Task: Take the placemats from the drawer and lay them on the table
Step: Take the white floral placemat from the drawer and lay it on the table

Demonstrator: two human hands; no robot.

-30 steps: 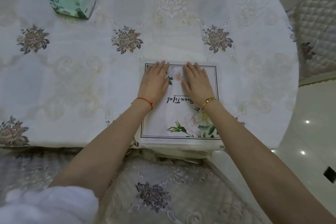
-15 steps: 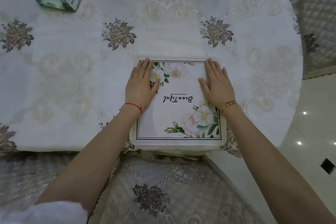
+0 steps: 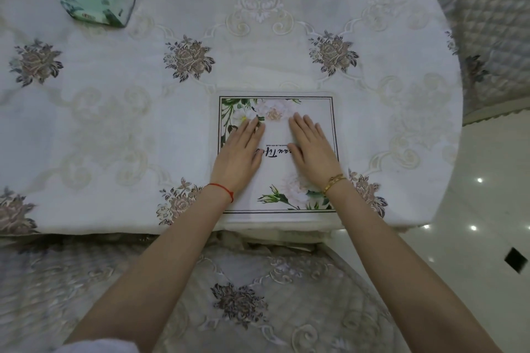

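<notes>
A green tissue pack (image 3: pixel 96 4) is located at the far left of the table (image 3: pixel 114 129), well apart from the hands; its print is blurred and cannot be read. The table is covered by a white embroidered tablecloth (image 3: pixel 286 37) with rose motifs. 1 placemat (image 3: pixel 276 195), white with a dark line border and floral corners, is laid flat at the near edge of the table. The left hand (image 3: pixel 239 156) is pressed flat on the left half of the placemat, fingers straight and held close together; a red cord (image 3: pixel 222 189) is worn at the wrist. The right hand (image 3: pixel 314 149) is pressed flat on the right half, fingers straight and slightly spread; a gold bracelet (image 3: pixel 334 182) is worn at the wrist. Nothing is gripped by either hand. A padded chair seat (image 3: pixel 258 295) is seen below the table edge. What appears to be a quilted chair back (image 3: pixel 493 37) stands at the far right, above a glossy tiled floor (image 3: pixel 487 209).
</notes>
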